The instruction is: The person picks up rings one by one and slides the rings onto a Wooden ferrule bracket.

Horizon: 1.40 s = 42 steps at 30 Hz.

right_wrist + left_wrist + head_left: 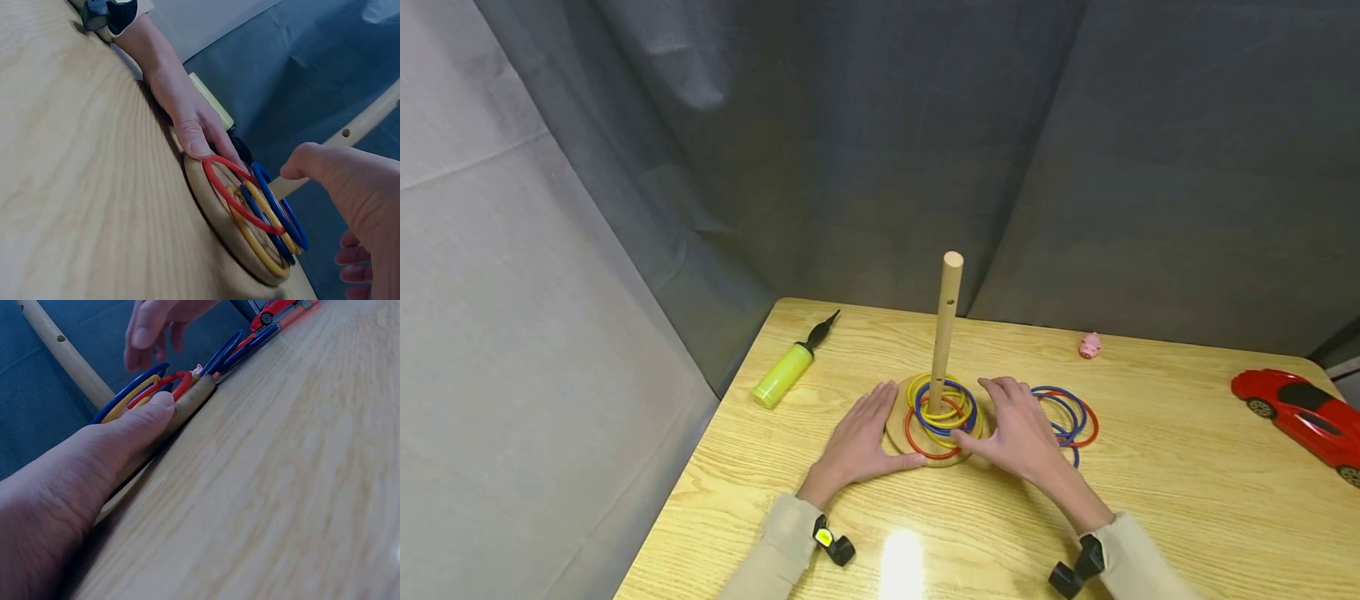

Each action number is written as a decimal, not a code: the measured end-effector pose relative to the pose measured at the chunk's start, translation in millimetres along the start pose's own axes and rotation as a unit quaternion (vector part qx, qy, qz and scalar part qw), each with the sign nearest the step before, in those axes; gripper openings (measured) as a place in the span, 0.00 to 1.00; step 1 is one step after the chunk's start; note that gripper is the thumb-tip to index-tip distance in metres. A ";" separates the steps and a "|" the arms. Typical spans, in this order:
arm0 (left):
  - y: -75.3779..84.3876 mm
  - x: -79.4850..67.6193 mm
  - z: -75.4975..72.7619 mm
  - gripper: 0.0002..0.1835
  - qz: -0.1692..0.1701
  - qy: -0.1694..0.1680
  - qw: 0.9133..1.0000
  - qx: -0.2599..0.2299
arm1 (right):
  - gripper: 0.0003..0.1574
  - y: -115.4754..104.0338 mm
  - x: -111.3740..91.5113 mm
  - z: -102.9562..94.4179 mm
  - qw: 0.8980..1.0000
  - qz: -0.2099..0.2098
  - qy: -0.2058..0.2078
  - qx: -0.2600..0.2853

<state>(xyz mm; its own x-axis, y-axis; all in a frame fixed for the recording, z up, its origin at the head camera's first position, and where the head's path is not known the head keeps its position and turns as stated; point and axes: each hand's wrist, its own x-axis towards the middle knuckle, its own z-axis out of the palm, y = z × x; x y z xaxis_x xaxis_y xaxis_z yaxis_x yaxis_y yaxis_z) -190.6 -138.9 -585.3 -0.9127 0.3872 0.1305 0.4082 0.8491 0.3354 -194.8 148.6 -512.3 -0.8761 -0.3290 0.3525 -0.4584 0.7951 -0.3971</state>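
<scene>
A wooden ring-toss stand has an upright peg [945, 333] with holes in it and a round base [896, 433]. Several rings, among them a red ring [219, 183] and a blue ring [304, 238], lie loosely stacked around the peg's foot. My left hand [865, 437] holds the base at its left side, thumb on the near rim and fingers along the far edge. Over the right side of the base, my right hand [1018, 429] is spread in a loose arch, thumb near the rings, gripping nothing.
More blue and red rings [1093, 433] lie just right of the stand, partly behind the right hand. A green hand pump [784, 375] lies at the left. Toward the back edge is a pink toy pig [1090, 345]; a red toy car [1307, 417] stands at the far right.
</scene>
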 end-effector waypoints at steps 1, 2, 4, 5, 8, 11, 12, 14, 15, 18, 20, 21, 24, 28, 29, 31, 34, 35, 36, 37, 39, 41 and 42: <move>0.1 -0.1 0.5 0.72 0.000 -0.001 1.000 0.000 | 0.59 1.6 -4.3 -1.5 1.000 0.004 0.008 0.001; 0.1 0.0 1.0 0.72 -0.001 -0.001 1.000 0.000 | 0.59 3.2 -8.6 -3.3 1.000 0.009 0.015 0.001; -0.1 -0.2 2.0 0.72 0.000 0.001 1.000 -0.003 | 0.58 7.8 -16.9 -6.5 1.000 0.018 0.025 -0.002; -0.6 -0.2 2.4 0.72 -0.001 0.002 1.000 -0.004 | 0.57 10.3 -20.5 -8.2 0.999 0.024 0.029 -0.004; -2.1 -0.7 3.9 0.72 0.001 0.007 1.000 -0.003 | 0.56 20.5 -30.4 -12.4 0.998 0.044 0.036 -0.011; -3.5 -1.6 5.5 0.72 0.000 0.008 1.000 -0.002 | 0.55 33.8 -37.6 -17.0 0.997 0.066 0.041 -0.018; -3.9 -1.9 5.7 0.72 -0.001 0.008 1.000 -0.001 | 0.55 38.8 -39.2 -18.4 0.996 0.075 0.040 -0.022; -4.2 -2.3 5.9 0.72 -0.001 0.009 1.000 -0.003 | 0.57 48.5 -41.5 -21.7 0.995 0.090 0.035 -0.026; -4.3 -2.4 5.9 0.72 -0.001 0.008 1.000 -0.004 | 0.58 52.9 -42.4 -23.2 0.994 0.097 0.032 -0.029; -4.5 -2.8 5.9 0.72 -0.001 0.008 1.000 -0.005 | 0.63 62.7 -44.2 -26.2 0.993 0.115 0.014 -0.038; -4.6 -2.9 6.3 0.72 -0.001 0.007 1.000 -0.006 | 0.65 66.5 -45.0 -27.3 0.991 0.124 0.003 -0.042; -4.7 -3.0 6.3 0.72 -0.002 0.006 1.000 -0.005 | 0.65 68.0 -45.2 -27.4 0.991 0.127 -0.002 -0.045; -4.3 -2.6 6.0 0.72 -0.001 0.008 1.000 -0.005 | 0.66 72.1 -45.7 -26.6 0.990 0.133 -0.013 -0.046; -3.0 -2.1 4.1 0.72 0.000 0.008 1.000 -0.007 | 0.65 77.1 -45.8 -24.3 0.990 0.135 -0.015 -0.045; -2.8 -2.0 3.8 0.72 0.001 0.008 1.000 -0.007 | 0.64 78.1 -45.6 -23.9 0.990 0.136 -0.016 -0.045; -2.6 -1.6 3.0 0.72 0.002 0.008 1.000 -0.006 | 0.65 79.4 -44.7 -23.4 0.989 0.139 -0.016 -0.043; -2.2 -0.7 2.3 0.71 0.003 0.008 1.000 -0.004 | 0.66 81.0 -43.0 -23.1 0.988 0.144 -0.018 -0.042; -2.0 -0.6 2.2 0.71 0.002 0.007 1.000 -0.004 | 0.66 81.3 -42.5 -23.1 0.988 0.146 -0.019 -0.042; -1.9 -0.4 2.0 0.71 0.001 0.006 1.000 -0.003 | 0.67 81.3 -42.2 -23.2 0.988 0.147 -0.021 -0.042; -1.8 -0.2 1.8 0.71 0.002 0.006 1.000 -0.004 | 0.67 81.9 -41.9 -23.1 0.988 0.148 -0.022 -0.042; -1.5 -0.3 1.4 0.71 0.001 0.004 1.000 -0.005 | 0.68 82.2 -41.7 -23.1 0.987 0.150 -0.025 -0.042; -1.2 -0.4 1.1 0.72 0.000 0.003 1.000 -0.006 | 0.68 82.5 -41.5 -22.8 0.987 0.151 -0.026 -0.043; -1.1 -0.4 1.1 0.72 0.001 0.003 1.000 -0.006 | 0.68 82.6 -41.4 -22.5 0.987 0.151 -0.027 -0.044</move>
<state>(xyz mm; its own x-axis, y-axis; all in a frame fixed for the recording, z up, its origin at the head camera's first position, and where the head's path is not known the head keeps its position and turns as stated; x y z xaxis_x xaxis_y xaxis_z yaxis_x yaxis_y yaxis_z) -190.6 -139.7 -586.7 -0.9123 0.3859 0.1373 0.4092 0.8440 0.3468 -193.0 239.3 -540.6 -0.9785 -0.0943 0.1832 -0.1620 0.9013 -0.4017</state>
